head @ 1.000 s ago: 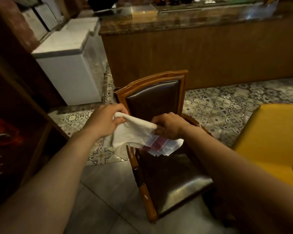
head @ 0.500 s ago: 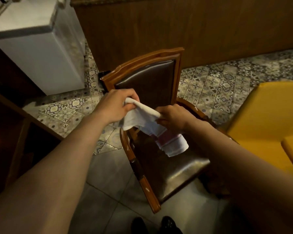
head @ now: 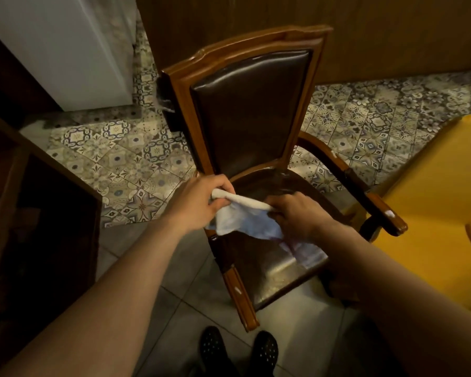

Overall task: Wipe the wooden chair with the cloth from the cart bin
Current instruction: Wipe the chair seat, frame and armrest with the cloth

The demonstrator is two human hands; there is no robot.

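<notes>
The wooden chair (head: 259, 42) stands in front of me, with a carved brown frame, two armrests and dark glossy leather on its back and seat. Both hands hold a white cloth (head: 239, 217) stretched between them just above the seat's left side. My left hand (head: 201, 201) grips the cloth's rolled upper edge near the left armrest. My right hand (head: 297, 213) pinches the other end over the seat. The cloth's lower part, with a faint red stripe, hangs down onto the seat under my right wrist.
A yellow chair (head: 433, 213) stands close on the right, next to the wooden chair's right armrest. A white cabinet (head: 65, 50) is at the upper left and dark wooden furniture (head: 38, 213) at the left. A wood-panelled counter front (head: 392, 28) runs behind. My feet (head: 239, 349) are at the bottom.
My view has tilted down and closer to the chair. Both hands have lowered the cloth from in front of the backrest to just above the seat, still stretched between them.
</notes>
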